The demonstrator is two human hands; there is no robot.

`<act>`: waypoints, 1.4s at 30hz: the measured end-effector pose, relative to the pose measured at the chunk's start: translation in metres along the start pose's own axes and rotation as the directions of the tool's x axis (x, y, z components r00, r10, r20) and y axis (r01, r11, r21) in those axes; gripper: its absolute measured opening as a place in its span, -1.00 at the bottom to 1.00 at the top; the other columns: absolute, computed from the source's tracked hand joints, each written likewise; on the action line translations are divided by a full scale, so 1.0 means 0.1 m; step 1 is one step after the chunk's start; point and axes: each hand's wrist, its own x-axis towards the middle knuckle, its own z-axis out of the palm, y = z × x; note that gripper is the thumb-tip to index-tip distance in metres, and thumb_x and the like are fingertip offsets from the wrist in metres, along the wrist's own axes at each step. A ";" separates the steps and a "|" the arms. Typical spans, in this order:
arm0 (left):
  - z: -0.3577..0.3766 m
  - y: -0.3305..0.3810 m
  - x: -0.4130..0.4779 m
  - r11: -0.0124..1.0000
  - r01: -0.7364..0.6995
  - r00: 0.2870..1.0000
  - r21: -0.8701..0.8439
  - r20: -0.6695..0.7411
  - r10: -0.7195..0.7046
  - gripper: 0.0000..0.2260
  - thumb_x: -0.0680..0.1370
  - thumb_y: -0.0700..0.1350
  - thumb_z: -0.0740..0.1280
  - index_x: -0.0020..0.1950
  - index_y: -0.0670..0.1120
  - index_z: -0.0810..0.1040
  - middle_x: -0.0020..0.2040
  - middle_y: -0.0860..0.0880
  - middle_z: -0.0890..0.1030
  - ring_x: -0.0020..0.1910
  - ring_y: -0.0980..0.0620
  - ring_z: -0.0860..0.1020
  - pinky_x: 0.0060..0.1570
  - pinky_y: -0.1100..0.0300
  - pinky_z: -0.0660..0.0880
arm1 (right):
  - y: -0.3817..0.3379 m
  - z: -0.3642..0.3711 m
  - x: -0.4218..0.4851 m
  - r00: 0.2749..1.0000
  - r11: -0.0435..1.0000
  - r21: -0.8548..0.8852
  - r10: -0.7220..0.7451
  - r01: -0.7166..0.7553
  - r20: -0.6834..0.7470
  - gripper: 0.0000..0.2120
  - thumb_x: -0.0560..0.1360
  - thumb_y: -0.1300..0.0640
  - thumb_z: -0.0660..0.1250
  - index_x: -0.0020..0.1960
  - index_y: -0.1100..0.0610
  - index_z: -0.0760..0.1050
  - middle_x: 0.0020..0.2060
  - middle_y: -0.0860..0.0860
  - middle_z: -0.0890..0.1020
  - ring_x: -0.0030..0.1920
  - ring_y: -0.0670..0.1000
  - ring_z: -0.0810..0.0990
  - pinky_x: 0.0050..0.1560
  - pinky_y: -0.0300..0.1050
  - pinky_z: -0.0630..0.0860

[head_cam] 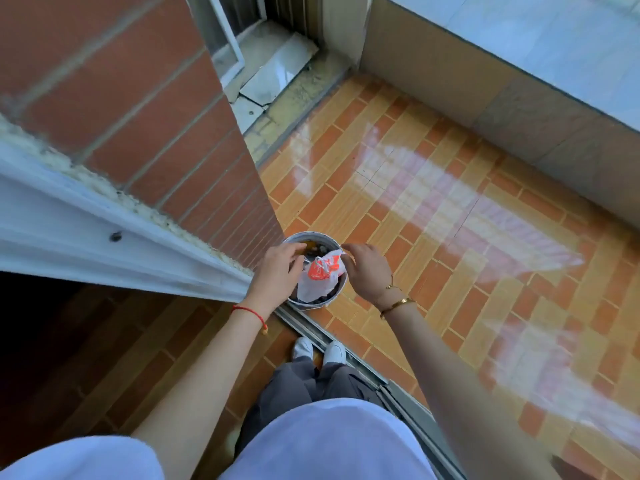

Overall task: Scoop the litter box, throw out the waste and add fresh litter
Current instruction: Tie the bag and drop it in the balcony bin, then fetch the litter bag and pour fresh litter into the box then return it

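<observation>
Your bin [309, 305] is the ref pt: small, round, white-walled, standing on the tiled floor [450, 209] just past the sliding-door track [313, 330], tucked against the corner where the brick wall [138, 98] ends. Dark rubbish shows inside, w/ something yellowish near the far rim.

The bag [318, 285], white plastic w/ orange print, sits in the bin, its top sticking up above the rim and leaning toward the bin's right side.

Your L hand [277, 271] is over the bin's left edge, palm down, fingers bent toward the bag's left side. Can't tell if it has hold of the bag or only sits next to it. Red string [247, 310] on that wrist.

Your R hand [369, 277] is over the bin's right edge. Its index finger and thumb close on the bag's upper right corner, so it's pinching the bag there; the other fingers are curled under. Gold bangle [398, 304] on that wrist.

Near side of the bin: your white shoes [304, 347] just short of the track, toes pointing at the bin, grey trousers [311, 382] above them.

Left of the bin: white door frame [86, 230] running along the brick wall's base, its end close to your L wrist.

Beyond the bin: orange and yellow tiles w/ bright glare patches, then a low grey wall [485, 88] on the far right. Some cracked pale slabs [273, 77] lie far behind the bin at the brick wall's far end.
</observation>
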 end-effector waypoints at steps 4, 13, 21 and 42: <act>-0.17 0.26 -0.18 0.997 -0.070 0.996 0.035 -0.044 0.071 -0.69 0.66 -0.08 0.15 0.38 -0.04 0.46 0.31 -0.01 0.53 0.32 -0.05 0.40 0.26 0.05 0.37 | -0.05 -0.26 -0.32 0.996 0.996 -0.084 -0.016 0.009 -0.083 -0.64 0.64 0.00 0.05 0.36 0.09 0.39 0.25 0.03 0.54 0.38 0.12 0.32 0.25 0.05 0.35; -0.36 0.68 -0.57 0.963 -0.236 0.971 0.126 -0.002 0.238 -0.68 0.66 -0.05 0.17 0.40 -0.04 0.45 0.35 0.01 0.49 0.38 0.01 0.36 0.35 0.01 0.35 | 0.00 -0.61 -1.02 0.985 1.000 -0.003 0.028 -0.029 -0.169 -0.61 0.64 -0.01 0.04 0.37 0.14 0.40 0.26 0.06 0.54 0.35 0.10 0.37 0.30 0.02 0.37; -0.49 0.79 -0.81 0.888 -0.446 0.895 0.111 0.063 0.441 -0.70 0.66 -0.05 0.16 0.36 -0.03 0.48 0.31 0.02 0.53 0.31 0.01 0.42 0.30 -0.01 0.39 | -0.05 -0.59 -1.66 0.944 0.977 0.089 0.208 -0.191 -0.257 -0.60 0.65 -0.01 0.04 0.39 0.13 0.37 0.31 0.05 0.50 0.39 0.08 0.33 0.34 0.04 0.34; -0.65 0.74 -1.63 0.404 -0.912 0.320 -0.074 0.488 0.812 -0.71 0.65 -0.06 0.20 0.34 -0.08 0.51 0.29 -0.05 0.54 0.30 -0.06 0.43 0.28 0.07 0.38 | -1.25 0.86 -3.63 0.397 0.591 0.569 0.806 -0.572 -0.439 -0.58 0.63 -0.04 0.08 0.42 0.11 0.32 0.33 0.03 0.45 0.37 0.05 0.34 0.34 0.07 0.35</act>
